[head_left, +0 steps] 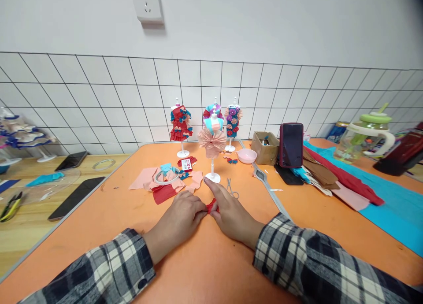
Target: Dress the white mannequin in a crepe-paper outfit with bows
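Observation:
Between my two hands is a small piece of red crepe paper [211,206], low over the orange mat. My left hand [181,213] pinches its left end between thumb and fingers. On the other end, my right hand [229,211] grips with the thumb while the index finger stretches forward. Just beyond my hands stands a miniature dress form [212,141] with a pleated peach paper skirt and a blue top. Small scissors [232,188] lie beside its base. To the left, peach, red and blue paper scraps [145,178] surround a roll of tape [166,176].
Dressed forms stand behind, one in red ruffles [181,125], another in blue with flowers [233,121]. A pink bowl [246,155], a cardboard box [265,147] and an upright phone [291,144] are at the right. Farther right are folded papers [346,180] and a drink bottle [361,139].

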Motion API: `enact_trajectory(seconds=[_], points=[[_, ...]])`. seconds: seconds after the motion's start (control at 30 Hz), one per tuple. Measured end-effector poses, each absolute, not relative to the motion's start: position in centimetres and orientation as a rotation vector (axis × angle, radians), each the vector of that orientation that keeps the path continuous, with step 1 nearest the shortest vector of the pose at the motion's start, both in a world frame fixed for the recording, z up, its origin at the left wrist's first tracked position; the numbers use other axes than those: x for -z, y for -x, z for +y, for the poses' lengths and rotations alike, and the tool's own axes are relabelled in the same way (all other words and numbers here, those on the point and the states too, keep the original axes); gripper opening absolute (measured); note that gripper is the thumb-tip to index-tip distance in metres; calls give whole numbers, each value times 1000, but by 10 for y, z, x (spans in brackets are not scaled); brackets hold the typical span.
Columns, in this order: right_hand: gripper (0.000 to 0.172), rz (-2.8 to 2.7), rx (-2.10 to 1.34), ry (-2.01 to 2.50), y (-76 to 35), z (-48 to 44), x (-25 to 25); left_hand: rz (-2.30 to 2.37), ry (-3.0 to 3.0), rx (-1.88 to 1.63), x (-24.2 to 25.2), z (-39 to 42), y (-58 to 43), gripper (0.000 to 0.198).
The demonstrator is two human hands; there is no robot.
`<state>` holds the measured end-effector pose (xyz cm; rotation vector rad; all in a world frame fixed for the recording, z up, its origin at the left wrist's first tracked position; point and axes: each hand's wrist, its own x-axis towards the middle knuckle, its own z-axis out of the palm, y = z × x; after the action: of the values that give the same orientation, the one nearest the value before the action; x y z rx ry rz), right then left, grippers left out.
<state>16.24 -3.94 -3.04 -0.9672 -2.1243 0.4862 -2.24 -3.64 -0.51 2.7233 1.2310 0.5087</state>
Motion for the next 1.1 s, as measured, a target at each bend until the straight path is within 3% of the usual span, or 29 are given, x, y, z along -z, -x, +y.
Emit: enact_trajectory(seconds=[0.23,0.8,1.1], points=[[96,-2125,-500,946,-163,-40,31,1176,-2774,-476,7,-34,23,23],[101,-2112,-567,988,-164,-36,29,1240,-2685,-567,4,-37,20,14],[96,-2113,-583,977,-164,-40,31,1275,-2764,-494,-3,-40,19,11]])
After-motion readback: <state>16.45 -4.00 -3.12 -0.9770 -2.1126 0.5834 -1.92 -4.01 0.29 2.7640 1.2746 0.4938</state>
